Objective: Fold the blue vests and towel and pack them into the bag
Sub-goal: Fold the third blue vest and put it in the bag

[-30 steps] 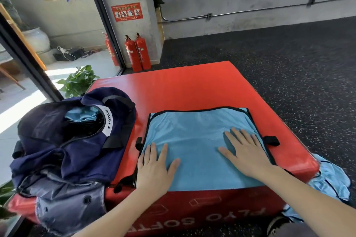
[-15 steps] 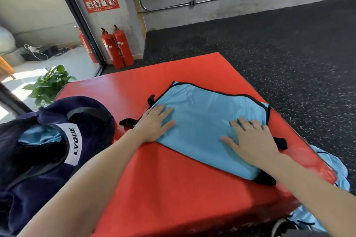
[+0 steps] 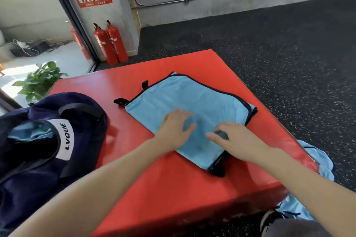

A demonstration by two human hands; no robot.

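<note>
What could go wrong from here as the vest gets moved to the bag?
1. The folded vest lies loose under the left hand and right hand; lifting it by one edge would likely undo the fold.
2. Its black straps stick out and could snag on the bag opening.
3. More blue cloth hangs off the red mat near the shoe; it could be stepped on or forgotten.

One folded vest [image 3: 192, 102]; one bag [image 3: 38, 150]; three fire extinguishers [image 3: 110, 44]; one plant [image 3: 38, 81]; two hands [image 3: 175, 129].
</note>
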